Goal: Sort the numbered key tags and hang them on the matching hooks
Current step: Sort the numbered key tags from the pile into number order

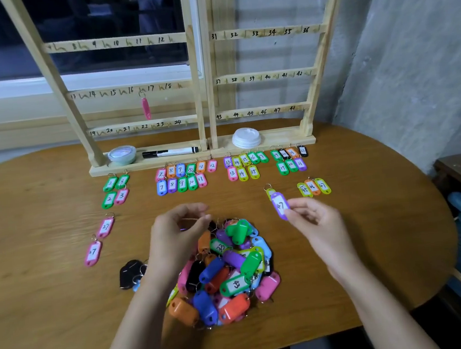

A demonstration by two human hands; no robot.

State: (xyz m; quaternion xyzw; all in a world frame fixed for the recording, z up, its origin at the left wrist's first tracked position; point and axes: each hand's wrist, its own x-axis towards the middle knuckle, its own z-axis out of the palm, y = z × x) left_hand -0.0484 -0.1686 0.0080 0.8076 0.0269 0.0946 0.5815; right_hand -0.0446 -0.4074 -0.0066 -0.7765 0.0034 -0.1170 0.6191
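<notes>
A heap of coloured key tags lies on the table in front of me. My right hand pinches a purple tag marked 47 above the table, right of the heap. My left hand hovers over the heap's far left side with curled fingers pinching a thin key ring; what hangs from it is hidden. Sorted tags lie in rows by number before the wooden hook rack. One pink tag hangs at the hook near 17.
Two pink 27 tags lie at the left, a black tag near my left forearm. Yellow and orange tags 45, 46, 47 sit at the right. A marker, a small tub and white lids rest on the rack's base.
</notes>
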